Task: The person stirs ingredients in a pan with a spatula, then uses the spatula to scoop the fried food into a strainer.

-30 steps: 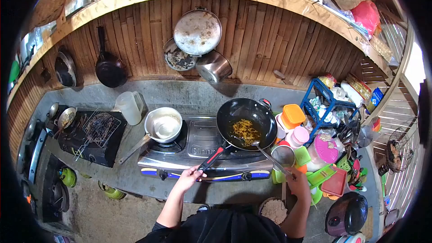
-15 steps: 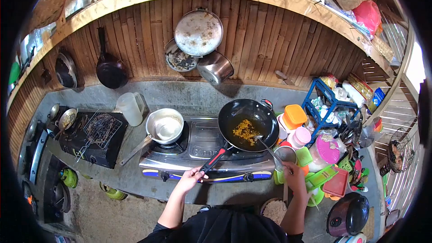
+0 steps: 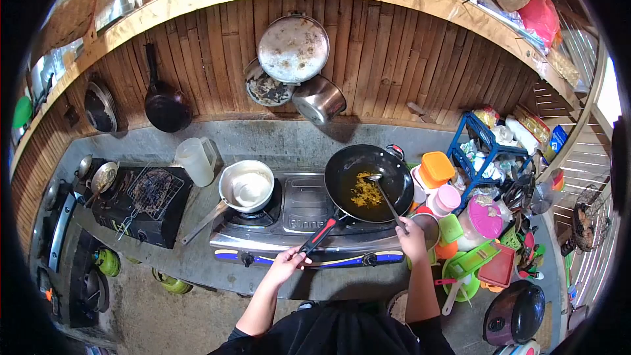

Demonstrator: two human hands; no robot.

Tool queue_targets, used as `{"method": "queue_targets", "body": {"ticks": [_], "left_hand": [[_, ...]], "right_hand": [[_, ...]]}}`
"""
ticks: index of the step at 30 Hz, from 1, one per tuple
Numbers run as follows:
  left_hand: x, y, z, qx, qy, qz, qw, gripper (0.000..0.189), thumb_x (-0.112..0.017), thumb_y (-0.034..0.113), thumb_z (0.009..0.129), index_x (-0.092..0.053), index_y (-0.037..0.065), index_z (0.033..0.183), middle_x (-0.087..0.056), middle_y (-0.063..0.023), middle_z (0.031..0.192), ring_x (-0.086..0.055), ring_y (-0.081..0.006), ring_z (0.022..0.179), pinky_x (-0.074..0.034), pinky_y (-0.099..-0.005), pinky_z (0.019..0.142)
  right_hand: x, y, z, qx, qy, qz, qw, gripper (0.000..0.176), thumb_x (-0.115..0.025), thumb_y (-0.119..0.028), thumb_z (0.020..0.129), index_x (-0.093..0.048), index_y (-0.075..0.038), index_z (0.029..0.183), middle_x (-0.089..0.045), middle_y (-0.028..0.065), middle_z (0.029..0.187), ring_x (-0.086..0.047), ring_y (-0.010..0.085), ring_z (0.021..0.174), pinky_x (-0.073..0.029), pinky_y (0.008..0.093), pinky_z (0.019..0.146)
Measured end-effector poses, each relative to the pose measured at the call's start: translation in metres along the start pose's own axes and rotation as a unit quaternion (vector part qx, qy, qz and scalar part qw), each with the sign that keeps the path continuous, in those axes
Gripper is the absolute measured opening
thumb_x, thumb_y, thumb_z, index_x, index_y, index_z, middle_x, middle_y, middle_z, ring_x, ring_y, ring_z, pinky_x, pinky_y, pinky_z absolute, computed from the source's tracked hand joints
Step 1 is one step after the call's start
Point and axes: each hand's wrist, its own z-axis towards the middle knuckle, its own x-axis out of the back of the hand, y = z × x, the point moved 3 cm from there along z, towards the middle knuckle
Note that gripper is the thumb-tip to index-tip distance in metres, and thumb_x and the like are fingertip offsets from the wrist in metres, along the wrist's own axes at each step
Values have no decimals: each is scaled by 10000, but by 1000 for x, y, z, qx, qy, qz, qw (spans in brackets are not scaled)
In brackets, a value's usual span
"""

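A black wok [image 3: 342, 187] with a long red-and-black handle [image 3: 320, 235] sits on the right burner of the gas stove [image 3: 305, 198]. Chopped yellow-orange food [image 3: 367, 193] lies in oil in its middle. My left hand [image 3: 289, 261] is closed round the end of the wok handle. In my right hand [image 3: 411, 239], closed as well, is the handle of a long metal cooking spoon [image 3: 389, 205]. Its head rests in the wok at the far edge of the food. The exact shape of the head is hard to make out.
On the left burner stands a saucepan [image 3: 230, 187] with a wooden handle. A plastic jug [image 3: 195, 161] and a black grill stove [image 3: 141, 220] are further left. Plastic containers [image 3: 437, 169], a blue rack [image 3: 483, 128] and a rice cooker [image 3: 516, 312] crowd the right.
My right hand has moved up and left, pushing the spoon head from the near right of the food to its far side. My left hand stays on the wok handle.
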Motion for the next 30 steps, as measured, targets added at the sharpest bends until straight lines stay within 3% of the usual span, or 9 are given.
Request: {"method": "queue_targets", "body": {"ticks": [3,5,7,11,15,17,19,23,30], "left_hand": [[-1,1,-2,4,1,-10,1000,310,-473,115,879,-482,9,1171,-627,-45,836,-573,-96,771,-446,-220,654],[-1,0,-3,6,1,-17,1000,318,-474,116,879,-473,9,1179,-627,-47,838,-575,-96,774,-447,-220,652],[0,1,-3,-9,0,-16,1000,353,-483,138,877,-449,39,1214,-627,-20,837,-537,-54,718,-427,-189,643],[-3,7,-5,2,8,-17,1000,364,-485,142,876,-439,44,1224,-629,-18,831,-529,-50,703,-420,-183,635],[-5,4,-2,-1,6,-27,1000,371,-485,149,878,-431,49,1231,-630,-20,823,-512,-48,670,-414,-182,630],[-5,3,-1,-3,2,-28,1000,369,-485,156,880,-432,50,1230,-628,-21,821,-507,-49,661,-414,-184,630],[-5,2,0,0,-4,-28,1000,340,-469,117,887,-436,17,1211,-604,-40,893,-579,-93,801,-444,-215,638],[-9,6,1,6,1,-17,1000,339,-472,120,887,-438,18,1208,-604,-40,894,-575,-93,796,-442,-216,638],[-10,3,2,1,10,-26,1000,335,-484,172,887,-452,57,1200,-619,-40,848,-549,-74,744,-429,-203,651]], "right_hand": [[-3,-8,-3,-53,-39,49,997,293,-600,-131,763,-561,-45,1040,-618,198,843,-618,298,793,-464,347,713],[2,-15,-9,-66,-72,10,995,300,-591,-89,764,-567,-41,1059,-628,169,854,-609,210,746,-463,299,683],[8,-11,-15,-38,-66,-9,997,294,-592,-86,759,-573,-39,1048,-630,162,848,-610,212,746,-464,299,686],[34,-16,-31,11,-68,-36,997,298,-588,-93,743,-578,-50,1037,-622,184,832,-619,297,778,-468,343,705],[66,-38,-47,32,-69,-20,997,263,-585,-92,741,-596,-31,996,-623,181,823,-619,295,775,-469,343,702],[83,-60,-55,-102,-87,-32,990,279,-604,-77,733,-594,-32,1008,-626,142,855,-602,200,772,-460,302,693],[93,-61,-58,-94,-80,-43,991,270,-601,-71,735,-596,-26,1001,-624,134,837,-595,188,756,-457,300,684],[107,-54,-58,-27,-28,-61,997,258,-596,-101,737,-603,-25,983,-598,175,720,-580,217,617,-450,316,605],[108,-61,-51,-57,-15,-48,997,247,-594,-109,743,-603,-34,978,-567,164,651,-556,217,578,-432,331,564]]}}
